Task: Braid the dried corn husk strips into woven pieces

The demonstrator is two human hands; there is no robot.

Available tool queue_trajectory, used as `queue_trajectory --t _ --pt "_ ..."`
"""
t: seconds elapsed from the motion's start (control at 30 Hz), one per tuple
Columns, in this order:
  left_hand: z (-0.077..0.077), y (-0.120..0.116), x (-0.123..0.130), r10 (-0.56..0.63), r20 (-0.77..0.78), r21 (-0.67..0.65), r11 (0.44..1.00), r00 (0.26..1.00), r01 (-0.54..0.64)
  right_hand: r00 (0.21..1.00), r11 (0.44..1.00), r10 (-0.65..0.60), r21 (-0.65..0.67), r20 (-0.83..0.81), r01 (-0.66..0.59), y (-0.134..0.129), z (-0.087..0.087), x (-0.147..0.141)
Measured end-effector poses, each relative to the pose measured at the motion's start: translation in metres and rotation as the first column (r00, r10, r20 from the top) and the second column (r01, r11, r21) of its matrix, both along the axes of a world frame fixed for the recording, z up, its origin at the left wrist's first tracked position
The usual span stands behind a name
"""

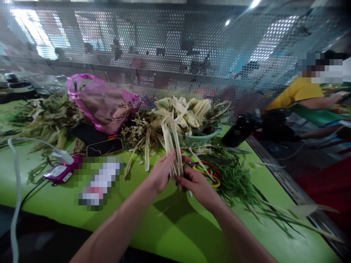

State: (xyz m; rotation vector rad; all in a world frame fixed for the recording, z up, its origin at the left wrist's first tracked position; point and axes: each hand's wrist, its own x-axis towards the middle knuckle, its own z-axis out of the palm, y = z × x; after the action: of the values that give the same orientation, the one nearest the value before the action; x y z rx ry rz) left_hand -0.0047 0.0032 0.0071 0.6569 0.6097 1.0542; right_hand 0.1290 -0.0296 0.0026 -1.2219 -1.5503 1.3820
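Note:
Pale dried corn husk strips [168, 142] stand upright between my two hands over the green tabletop. My left hand [162, 171] is closed around the strips from the left. From the right, my right hand [193, 179] pinches their lower ends, thumb and fingers together. Just beyond the right hand lie scissors [212, 171] with red and yellow handles, partly covered by husk strips. Behind the hands a light green basket [204, 138] holds a heap of cream-coloured husks [192, 111].
A pink plastic bag [104, 104], a phone [104, 147] and a purple power strip [64, 170] with a white cable are on the left. Green stringy leaves [237, 179] spread at right. A perforated metal screen [164, 47] stands behind. A person in yellow [298, 93] works at far right.

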Motion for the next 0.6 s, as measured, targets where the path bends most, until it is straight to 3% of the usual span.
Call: queue_trajectory --t 0.17,0.3,0.4,0.5,0.6 --pt "-0.006 0.001 0.003 0.018 0.079 0.015 1.000 0.997 -0.019 0.999 0.999 0.042 -0.024 -0.004 -0.042 0.001 -0.003 -0.003" --pt "-0.007 0.004 0.002 0.076 0.174 -0.002 0.997 0.982 -0.077 0.997 0.996 0.077 0.041 -0.015 -0.076 0.000 -0.001 -0.003" --pt "-0.002 0.008 -0.004 0.120 0.227 -0.058 0.992 0.966 -0.110 0.987 0.991 0.076 0.097 0.144 -0.090 -0.001 0.004 -0.001" --pt "0.002 0.010 -0.008 0.115 0.249 -0.075 0.992 0.962 -0.099 0.929 0.976 -0.003 0.202 0.369 -0.077 -0.003 0.006 0.001" --pt "0.002 0.009 -0.008 0.107 0.251 -0.088 0.992 0.962 -0.087 0.892 0.954 -0.066 0.289 0.447 -0.075 -0.002 0.004 0.001"
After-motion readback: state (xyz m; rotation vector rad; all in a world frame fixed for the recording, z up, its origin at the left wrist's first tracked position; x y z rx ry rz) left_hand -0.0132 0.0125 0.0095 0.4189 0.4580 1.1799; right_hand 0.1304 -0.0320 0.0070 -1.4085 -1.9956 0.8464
